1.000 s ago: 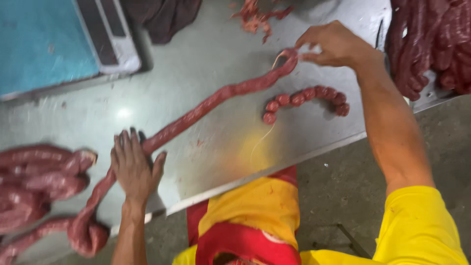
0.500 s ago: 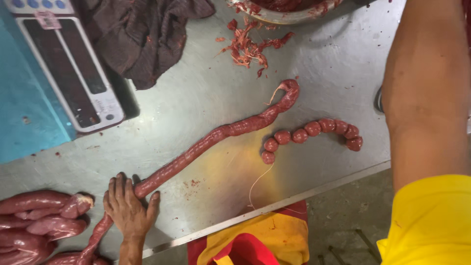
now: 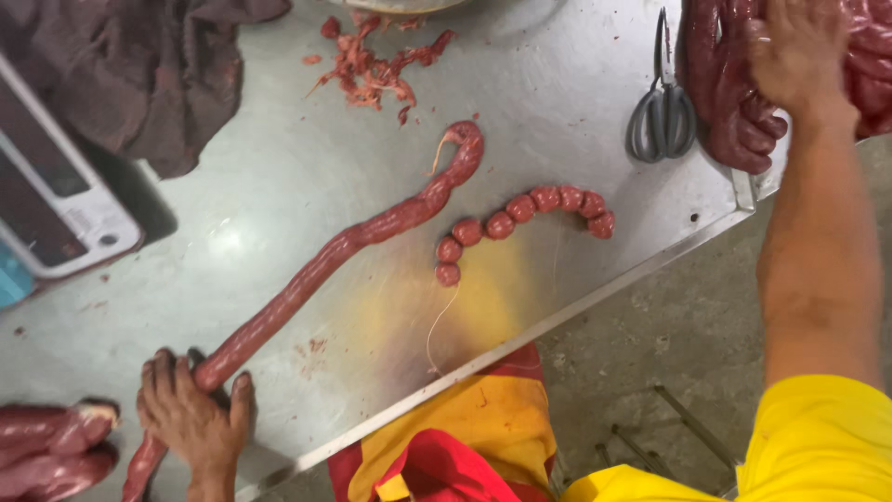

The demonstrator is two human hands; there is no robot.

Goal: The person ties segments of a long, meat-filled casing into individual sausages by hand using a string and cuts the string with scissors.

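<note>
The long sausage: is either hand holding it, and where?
Left hand pins the long sausage near its lower end; right hand rests on the sausage pile.

Steel table [image 3: 279, 186] bears long sausage [image 3: 344, 246]; linked sausages [image 3: 520, 216]; scissors [image 3: 662, 116]; cloth [image 3: 139, 65].

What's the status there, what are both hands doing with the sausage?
Left hand pressing on long sausage. Right hand on sausage pile at table edge. Tied link chain lies apart; scissors beside pile.
</note>
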